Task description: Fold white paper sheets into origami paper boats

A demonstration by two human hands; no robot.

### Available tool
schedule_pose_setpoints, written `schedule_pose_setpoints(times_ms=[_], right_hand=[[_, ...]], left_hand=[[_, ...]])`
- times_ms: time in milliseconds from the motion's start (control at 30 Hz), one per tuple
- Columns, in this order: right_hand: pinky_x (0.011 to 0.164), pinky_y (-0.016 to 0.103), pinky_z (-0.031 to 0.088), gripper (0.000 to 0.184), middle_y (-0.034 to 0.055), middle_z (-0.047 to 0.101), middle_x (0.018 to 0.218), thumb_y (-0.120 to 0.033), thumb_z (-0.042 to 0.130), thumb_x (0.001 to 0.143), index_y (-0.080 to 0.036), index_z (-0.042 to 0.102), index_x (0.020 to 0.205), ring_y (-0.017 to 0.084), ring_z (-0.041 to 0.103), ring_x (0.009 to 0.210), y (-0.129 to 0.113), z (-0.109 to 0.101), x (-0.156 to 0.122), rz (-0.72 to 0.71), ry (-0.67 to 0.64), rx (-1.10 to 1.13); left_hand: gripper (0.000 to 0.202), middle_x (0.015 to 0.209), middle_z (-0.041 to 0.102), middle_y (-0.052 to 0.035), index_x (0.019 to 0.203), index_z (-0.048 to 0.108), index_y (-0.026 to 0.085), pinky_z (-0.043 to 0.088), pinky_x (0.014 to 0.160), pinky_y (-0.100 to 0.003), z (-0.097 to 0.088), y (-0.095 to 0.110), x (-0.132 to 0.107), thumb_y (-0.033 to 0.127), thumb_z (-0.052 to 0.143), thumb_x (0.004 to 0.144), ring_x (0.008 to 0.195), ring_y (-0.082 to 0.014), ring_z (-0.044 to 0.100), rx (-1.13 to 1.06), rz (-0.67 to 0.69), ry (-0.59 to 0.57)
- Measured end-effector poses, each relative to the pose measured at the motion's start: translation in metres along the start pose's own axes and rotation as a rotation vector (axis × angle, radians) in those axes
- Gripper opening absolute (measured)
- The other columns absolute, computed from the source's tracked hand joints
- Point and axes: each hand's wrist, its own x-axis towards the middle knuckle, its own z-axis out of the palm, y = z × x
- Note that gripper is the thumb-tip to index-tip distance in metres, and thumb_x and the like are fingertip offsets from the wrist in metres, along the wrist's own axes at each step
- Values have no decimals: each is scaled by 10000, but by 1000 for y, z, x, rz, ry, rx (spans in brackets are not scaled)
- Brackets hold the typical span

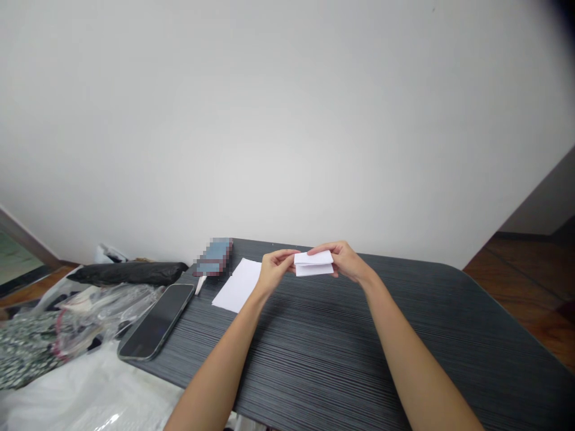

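Note:
A small folded piece of white paper [314,263] is held just above the far part of the dark striped table [341,359]. My left hand [275,267] pinches its left edge with fingers closed. My right hand [344,259] grips its right side, fingers curled over the top fold. Both forearms reach in from the bottom of the view.
A flat white sheet [239,285] lies left of my hands. A dark phone [157,321] rests at the table's left edge, a blurred blue box [214,257] behind it. Clear plastic bags [85,317] and a black bundle [128,272] sit at left. White wall behind.

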Motion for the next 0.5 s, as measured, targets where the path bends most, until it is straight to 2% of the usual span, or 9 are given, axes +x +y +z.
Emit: schedule_pose_setpoints(times_ms=[200, 267, 367, 500], right_hand=[[302, 138, 284, 289, -35, 506, 422, -140, 478, 613, -122, 678, 820, 28, 382, 320, 2, 0, 2, -6, -25, -55], [311, 141, 287, 285, -37, 494, 417, -135, 465, 608, -123, 680, 794, 32, 386, 332, 2, 0, 2, -7, -18, -64], [324, 144, 285, 285, -37, 484, 418, -128, 442, 604, -129, 680, 761, 36, 383, 349, 0, -1, 1, -12, 18, -87], [344, 147, 284, 294, -31, 492, 435, -124, 433, 595, -133, 678, 758, 43, 385, 383, 0, -4, 1, -38, 39, -147]], left_hand=[[149, 595, 635, -27, 717, 645, 95, 468, 484, -197, 5, -2, 0, 210, 599, 634, 524, -108, 569, -20, -5, 190], [144, 572, 622, -21, 726, 633, 88, 460, 476, -192, 5, -2, 1, 189, 580, 638, 492, -96, 558, -94, -31, 201], [213, 562, 618, -48, 730, 607, 65, 458, 462, -207, 5, -1, 0, 266, 554, 683, 466, -111, 572, -193, -130, 74], [376, 565, 630, -114, 693, 572, 47, 450, 422, -210, 9, 5, -5, 420, 530, 714, 484, -167, 610, -152, -269, -129]])
